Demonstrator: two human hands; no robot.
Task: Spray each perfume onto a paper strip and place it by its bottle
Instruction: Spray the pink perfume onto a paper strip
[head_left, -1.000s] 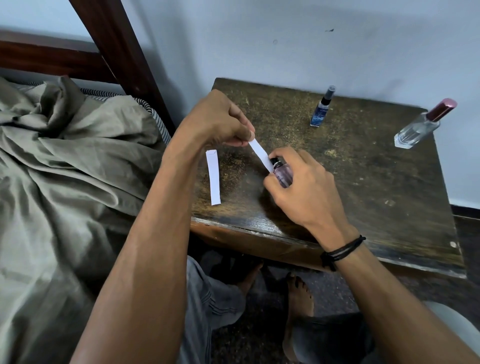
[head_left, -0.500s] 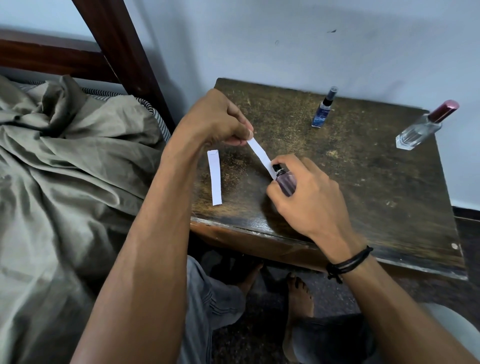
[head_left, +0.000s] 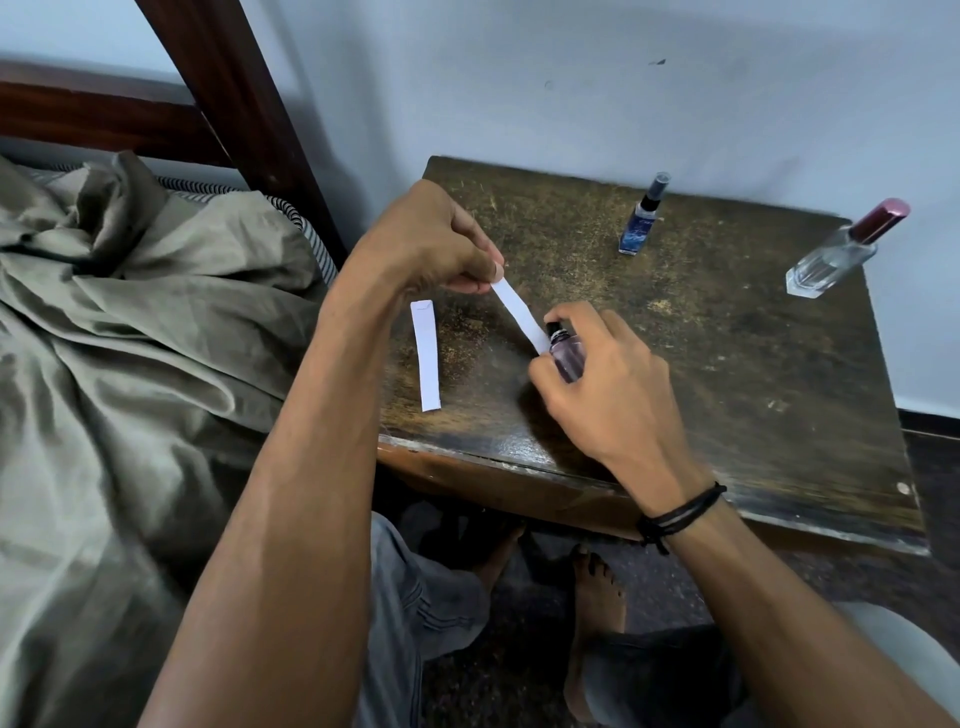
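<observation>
Left hand (head_left: 434, 244) raised, fingertips pinched together, right hand (head_left: 610, 387) curled in a grip, forearms converging

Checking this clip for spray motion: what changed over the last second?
Very little. The right hand with the purple bottle slid slightly right and toward the table's near edge. The left hand still pinches the held strip. The spare strip, blue bottle and clear bottle stayed put.

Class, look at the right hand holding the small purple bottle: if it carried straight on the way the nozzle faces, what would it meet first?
Most likely the paper strip pinched by the left hand; the purple bottle in the right hand already sits at its lower end.
</observation>
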